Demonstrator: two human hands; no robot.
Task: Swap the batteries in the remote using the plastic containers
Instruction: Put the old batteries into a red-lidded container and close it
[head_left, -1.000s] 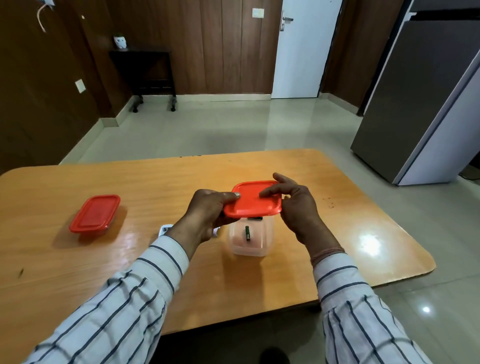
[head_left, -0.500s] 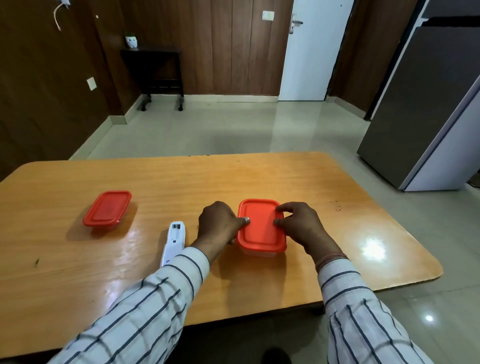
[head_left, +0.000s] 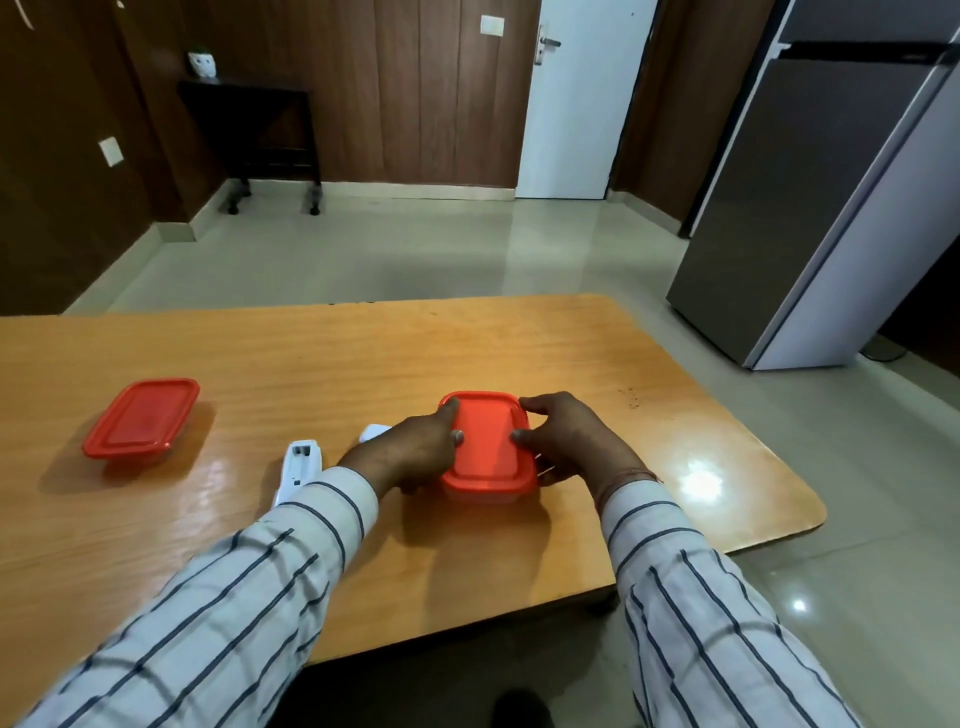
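A clear plastic container with a red lid (head_left: 488, 447) stands on the wooden table (head_left: 322, 364) in front of me. My left hand (head_left: 410, 452) grips its left side, thumb on the lid. My right hand (head_left: 566, 441) grips its right side, thumb pressing the lid's edge. The white remote (head_left: 298, 467) lies face down left of my left hand, its battery bay open and its lower end hidden by my sleeve. A small white piece (head_left: 375, 431), perhaps its cover, shows behind my left hand. A second red-lidded container (head_left: 140, 418) sits shut at the table's left.
The table's right corner is rounded, with tiled floor beyond it. A grey fridge (head_left: 831, 197) stands at the right, a white door (head_left: 576, 98) at the back, and a dark side table (head_left: 254, 130) against the far wall.
The lid, held tilted above the container a second ago, now sits flat on it. Both hands came down with it and hold the container's sides. The camera has tilted and moved closer.
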